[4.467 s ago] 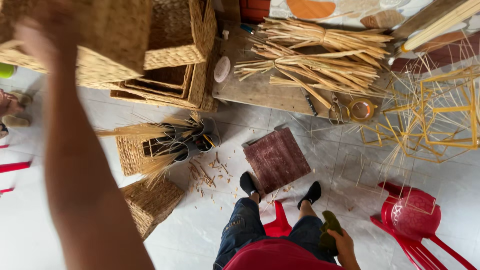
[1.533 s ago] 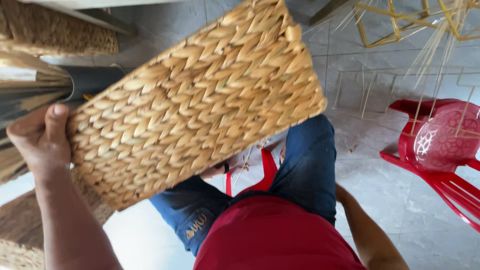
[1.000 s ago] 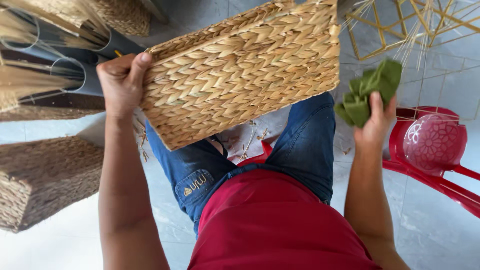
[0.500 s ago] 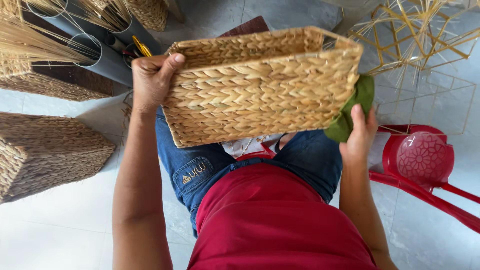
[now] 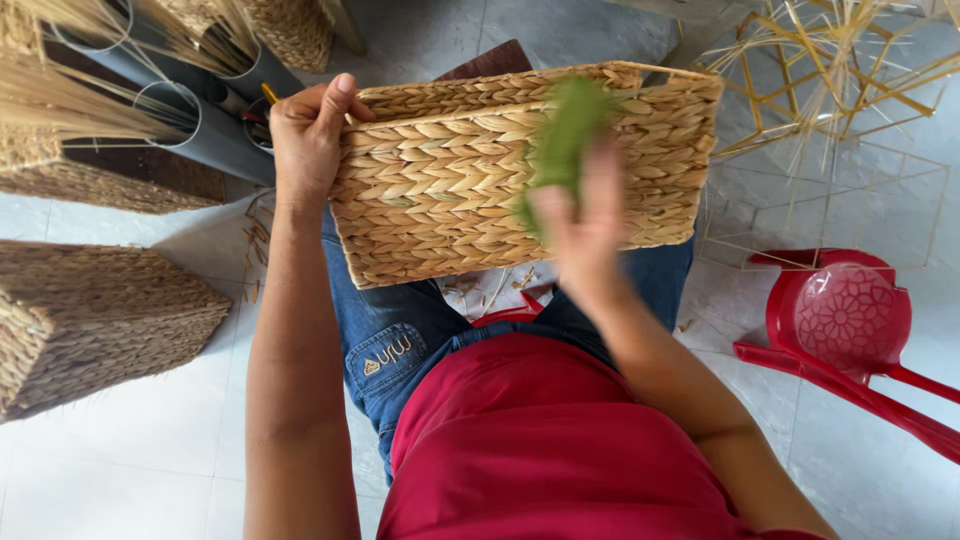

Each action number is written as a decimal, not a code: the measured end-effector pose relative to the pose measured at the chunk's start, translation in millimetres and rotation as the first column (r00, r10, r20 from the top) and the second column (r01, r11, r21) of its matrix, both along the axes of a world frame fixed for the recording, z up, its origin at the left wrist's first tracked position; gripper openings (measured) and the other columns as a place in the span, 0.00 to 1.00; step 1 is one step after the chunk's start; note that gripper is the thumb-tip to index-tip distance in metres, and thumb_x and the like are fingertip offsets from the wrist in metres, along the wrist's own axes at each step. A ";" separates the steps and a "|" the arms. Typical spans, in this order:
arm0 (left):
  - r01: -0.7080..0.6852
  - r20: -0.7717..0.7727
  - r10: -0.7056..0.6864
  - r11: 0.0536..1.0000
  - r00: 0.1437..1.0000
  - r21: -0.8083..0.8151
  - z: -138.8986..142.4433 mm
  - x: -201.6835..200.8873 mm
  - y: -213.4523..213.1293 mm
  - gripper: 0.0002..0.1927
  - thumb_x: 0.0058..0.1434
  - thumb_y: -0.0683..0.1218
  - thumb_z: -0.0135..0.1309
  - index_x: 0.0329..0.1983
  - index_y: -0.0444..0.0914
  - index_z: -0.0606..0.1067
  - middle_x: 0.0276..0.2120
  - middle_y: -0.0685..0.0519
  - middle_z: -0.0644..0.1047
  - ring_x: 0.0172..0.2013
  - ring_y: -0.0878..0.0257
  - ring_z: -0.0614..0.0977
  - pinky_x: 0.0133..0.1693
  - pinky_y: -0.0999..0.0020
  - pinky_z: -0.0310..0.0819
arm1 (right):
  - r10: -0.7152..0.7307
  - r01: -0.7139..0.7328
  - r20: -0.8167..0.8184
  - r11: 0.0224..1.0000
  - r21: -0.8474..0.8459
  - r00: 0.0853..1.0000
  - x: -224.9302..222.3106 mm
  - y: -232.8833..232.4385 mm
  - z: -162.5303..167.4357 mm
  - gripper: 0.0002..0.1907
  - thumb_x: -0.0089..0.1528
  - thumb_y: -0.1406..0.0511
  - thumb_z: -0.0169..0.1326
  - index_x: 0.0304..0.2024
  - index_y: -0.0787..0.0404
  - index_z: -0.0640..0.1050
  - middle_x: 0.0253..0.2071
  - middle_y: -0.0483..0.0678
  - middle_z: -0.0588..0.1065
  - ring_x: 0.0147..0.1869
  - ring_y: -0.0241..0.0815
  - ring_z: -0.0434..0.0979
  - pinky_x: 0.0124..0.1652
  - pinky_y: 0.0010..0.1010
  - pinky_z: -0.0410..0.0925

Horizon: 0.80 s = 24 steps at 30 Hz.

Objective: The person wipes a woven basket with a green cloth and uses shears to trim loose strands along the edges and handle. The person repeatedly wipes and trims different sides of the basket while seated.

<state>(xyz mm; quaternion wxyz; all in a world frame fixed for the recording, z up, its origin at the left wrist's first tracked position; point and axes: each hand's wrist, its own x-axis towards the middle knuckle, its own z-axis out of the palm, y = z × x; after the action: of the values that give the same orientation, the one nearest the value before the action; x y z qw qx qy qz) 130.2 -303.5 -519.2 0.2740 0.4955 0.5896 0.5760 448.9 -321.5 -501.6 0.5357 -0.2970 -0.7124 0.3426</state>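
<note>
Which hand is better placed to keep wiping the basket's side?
Right. The right hand already presses the green cloth on the woven basket; the left hand holds its rim, steadying it.

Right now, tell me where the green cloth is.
In the head view, the green cloth is in the right hand, pressed against the side of the woven basket on the person's lap, right of centre.

head cam | looks steeply down from above | close on lap | single view
</note>
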 end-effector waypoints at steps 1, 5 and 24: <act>0.007 0.019 -0.007 1.000 1.000 -0.004 0.8 0.2 0.3 0.25 0.73 0.58 0.57 0.31 0.33 0.83 0.19 0.61 0.70 0.24 0.72 0.65 0.29 0.73 0.57 | 0.015 -0.037 0.123 0.983 0.178 0.992 -34.3 1.7 -4.6 0.33 0.73 0.68 0.57 0.77 0.54 0.57 0.71 0.53 0.66 0.63 0.43 0.75 0.55 0.31 0.77; -0.006 0.037 0.008 0.998 0.999 -0.070 3.5 2.1 -5.0 0.23 0.73 0.56 0.57 0.31 0.34 0.82 0.19 0.61 0.70 0.23 0.73 0.66 0.27 0.73 0.56 | -0.171 -0.208 0.643 0.858 0.469 0.747 -85.8 -11.7 -17.0 0.34 0.62 0.67 0.63 0.69 0.47 0.67 0.72 0.46 0.65 0.77 0.49 0.59 0.70 0.51 0.59; 0.060 0.024 -0.062 0.997 0.998 0.052 -10.0 -7.5 2.4 0.28 0.75 0.60 0.54 0.31 0.32 0.82 0.19 0.58 0.74 0.22 0.73 0.69 0.27 0.73 0.62 | -0.544 0.335 0.476 0.825 0.456 0.691 51.8 52.0 -14.0 0.27 0.67 0.75 0.58 0.68 0.57 0.74 0.73 0.46 0.67 0.75 0.52 0.67 0.74 0.43 0.61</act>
<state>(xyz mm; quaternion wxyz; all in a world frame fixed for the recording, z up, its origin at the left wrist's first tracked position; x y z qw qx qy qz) 122.7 -301.1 -529.2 0.2861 0.5128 0.5556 0.5887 500.7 -269.5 -515.6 0.3976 -0.4568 -0.7951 -0.0327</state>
